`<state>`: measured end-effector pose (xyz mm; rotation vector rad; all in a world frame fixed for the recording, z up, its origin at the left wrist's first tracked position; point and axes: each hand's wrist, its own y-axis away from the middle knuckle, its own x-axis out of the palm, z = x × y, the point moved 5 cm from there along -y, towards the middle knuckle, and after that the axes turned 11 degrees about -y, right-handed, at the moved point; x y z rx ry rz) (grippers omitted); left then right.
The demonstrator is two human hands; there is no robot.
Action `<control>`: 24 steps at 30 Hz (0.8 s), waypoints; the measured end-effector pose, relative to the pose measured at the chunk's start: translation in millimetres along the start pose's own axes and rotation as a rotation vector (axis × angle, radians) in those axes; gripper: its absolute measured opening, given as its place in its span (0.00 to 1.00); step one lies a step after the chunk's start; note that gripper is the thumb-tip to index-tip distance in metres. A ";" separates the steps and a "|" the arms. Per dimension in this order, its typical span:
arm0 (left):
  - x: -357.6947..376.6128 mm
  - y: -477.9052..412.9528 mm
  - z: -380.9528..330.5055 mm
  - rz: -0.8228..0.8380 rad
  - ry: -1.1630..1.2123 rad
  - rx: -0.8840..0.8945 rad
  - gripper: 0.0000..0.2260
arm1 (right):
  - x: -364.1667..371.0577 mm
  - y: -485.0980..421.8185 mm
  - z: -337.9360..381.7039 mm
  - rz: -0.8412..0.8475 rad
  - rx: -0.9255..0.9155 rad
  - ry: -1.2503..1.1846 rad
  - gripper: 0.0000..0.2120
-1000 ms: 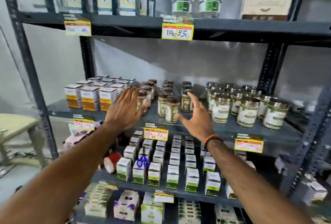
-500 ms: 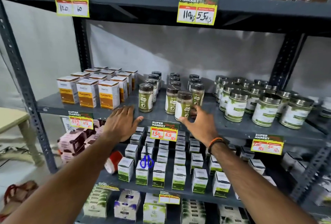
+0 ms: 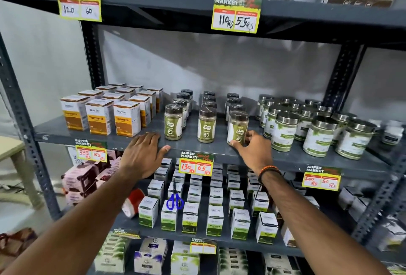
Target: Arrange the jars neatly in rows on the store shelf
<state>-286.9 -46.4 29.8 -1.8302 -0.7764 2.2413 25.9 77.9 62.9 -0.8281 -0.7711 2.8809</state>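
Note:
Small brown-lidded jars of green powder stand in three rows running front to back on the grey middle shelf (image 3: 285, 160). The front jars are the left jar (image 3: 173, 122), the middle jar (image 3: 206, 124) and the right jar (image 3: 238, 127). My right hand (image 3: 252, 149) grips the base of the right jar, which tilts slightly. My left hand (image 3: 144, 153) lies flat, fingers spread, on the shelf's front edge just left of the left jar and holds nothing.
Orange turmeric boxes (image 3: 126, 118) fill the shelf's left part. Wider steel-lidded jars (image 3: 319, 136) crowd its right part, close to my right hand. Price tags (image 3: 196, 163) hang on the shelf edge. Below stand small white-green boxes (image 3: 190, 217) and blue-handled scissors (image 3: 175, 202).
My left hand dropped from the left jars to the shelf's front edge. The right hand moved right and took hold of the right row's front jar. The jars now stand in three spaced rows.

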 end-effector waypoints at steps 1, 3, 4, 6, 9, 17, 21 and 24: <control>-0.1 -0.1 -0.3 0.000 -0.001 0.000 0.34 | 1.3 -1.1 -1.5 0.012 0.009 0.017 0.23; 0.9 -0.1 -0.1 -0.004 0.004 0.000 0.34 | 5.0 -3.4 -5.1 0.037 0.031 0.056 0.23; 1.6 -0.1 0.0 -0.009 0.004 0.000 0.34 | 6.2 -4.4 -6.2 0.044 0.043 0.067 0.21; 3.9 -0.4 0.8 -0.016 0.003 0.000 0.34 | 7.1 -5.3 -5.2 0.040 0.066 0.075 0.20; 4.7 -1.1 0.8 -0.014 0.002 0.001 0.34 | 7.2 -7.3 -5.6 0.004 0.093 0.076 0.21; 6.7 -0.8 1.9 -0.027 0.008 0.003 0.34 | 7.6 -10.6 -6.4 -0.021 0.120 0.083 0.22; 10.0 -0.6 2.7 -0.016 0.015 0.009 0.34 | 11.4 -10.7 -9.9 0.016 0.112 0.091 0.22; 10.0 -3.0 2.3 0.010 0.031 0.005 0.36 | 4.1 -9.3 -4.8 0.000 0.109 0.069 0.31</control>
